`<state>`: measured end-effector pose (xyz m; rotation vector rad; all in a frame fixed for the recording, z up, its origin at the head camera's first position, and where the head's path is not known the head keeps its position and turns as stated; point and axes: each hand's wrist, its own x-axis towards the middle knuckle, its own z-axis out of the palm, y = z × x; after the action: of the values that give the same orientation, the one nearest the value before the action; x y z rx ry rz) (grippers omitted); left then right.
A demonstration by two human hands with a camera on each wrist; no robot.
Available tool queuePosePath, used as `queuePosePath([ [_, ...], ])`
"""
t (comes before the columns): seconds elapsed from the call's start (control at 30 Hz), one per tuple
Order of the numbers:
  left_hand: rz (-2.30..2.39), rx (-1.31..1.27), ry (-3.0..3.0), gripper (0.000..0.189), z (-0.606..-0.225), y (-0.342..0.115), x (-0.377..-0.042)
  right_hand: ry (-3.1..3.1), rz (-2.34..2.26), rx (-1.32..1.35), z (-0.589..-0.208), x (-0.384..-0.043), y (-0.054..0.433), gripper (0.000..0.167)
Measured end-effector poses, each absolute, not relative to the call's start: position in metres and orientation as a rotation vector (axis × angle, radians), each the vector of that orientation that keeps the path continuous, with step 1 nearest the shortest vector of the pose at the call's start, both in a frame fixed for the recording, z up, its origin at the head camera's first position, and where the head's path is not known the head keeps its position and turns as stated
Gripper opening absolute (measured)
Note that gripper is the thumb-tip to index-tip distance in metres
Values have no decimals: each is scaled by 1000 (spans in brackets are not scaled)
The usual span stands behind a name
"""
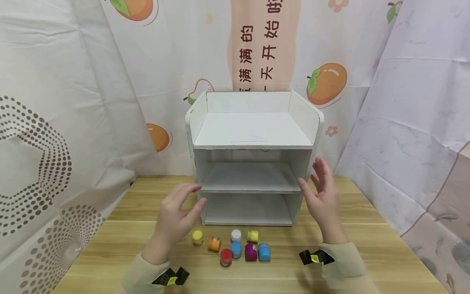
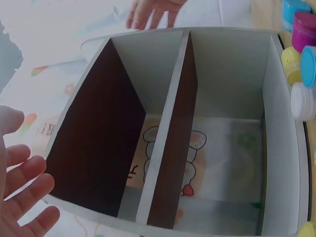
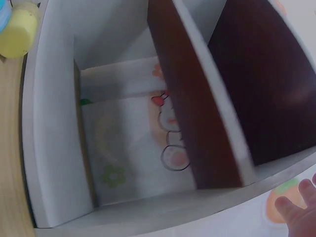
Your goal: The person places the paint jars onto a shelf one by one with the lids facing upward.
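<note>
A small white shelf (image 1: 253, 126) with a raised rim on top and two compartments below stands upright on the table. My left hand (image 1: 175, 222) is raised at its left front, thumb and fingers apart and nothing between them. At the shelf's right side my right hand (image 1: 324, 200) is lifted with its fingers spread, also holding nothing. In the left wrist view the fingers (image 2: 32, 190) show just beside the shelf's outer edge, and the right hand (image 2: 157, 12) appears past the opposite side. Only the fingertips (image 3: 284, 202) of the right hand enter the right wrist view.
In front of the shelf sit several small lidded jars: red (image 1: 226, 257), orange (image 1: 214, 243), white (image 1: 236, 235), purple (image 1: 251, 252), plus blue and yellow ones. Some lie on their sides. A printed curtain (image 1: 172, 41) hangs behind the wooden table (image 1: 282, 277).
</note>
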<state>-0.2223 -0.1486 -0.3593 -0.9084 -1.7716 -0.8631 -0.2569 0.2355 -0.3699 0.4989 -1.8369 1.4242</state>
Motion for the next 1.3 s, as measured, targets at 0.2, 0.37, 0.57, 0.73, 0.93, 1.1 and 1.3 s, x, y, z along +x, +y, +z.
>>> queuePosePath([
  [0.2,-885,-913,-1761,38,-360,-157,-228,-1886,1556,391,-381,-271,237,77],
  [0.37,-894,-883,-1778,36,-360,-165,-232,-1895,1558,392,-379,-272,230,64],
  [0.57,-889,-837,-1764,30,-358,-176,-236,-1918,1416,393,-371,-263,221,32],
  [0.73,-883,-783,-1779,29,-357,-184,-237,-1954,1391,357,-370,-261,220,27],
  [0.93,-881,-732,-1828,31,-356,-193,-237,-1982,1368,340,-371,-260,221,27],
  [1.1,-837,-690,-1943,30,-356,-202,-237,-1980,1373,341,-371,-260,221,28],
  [1.3,-766,-572,-2258,27,-360,-210,-235,-1991,1386,337,-370,-259,221,30],
])
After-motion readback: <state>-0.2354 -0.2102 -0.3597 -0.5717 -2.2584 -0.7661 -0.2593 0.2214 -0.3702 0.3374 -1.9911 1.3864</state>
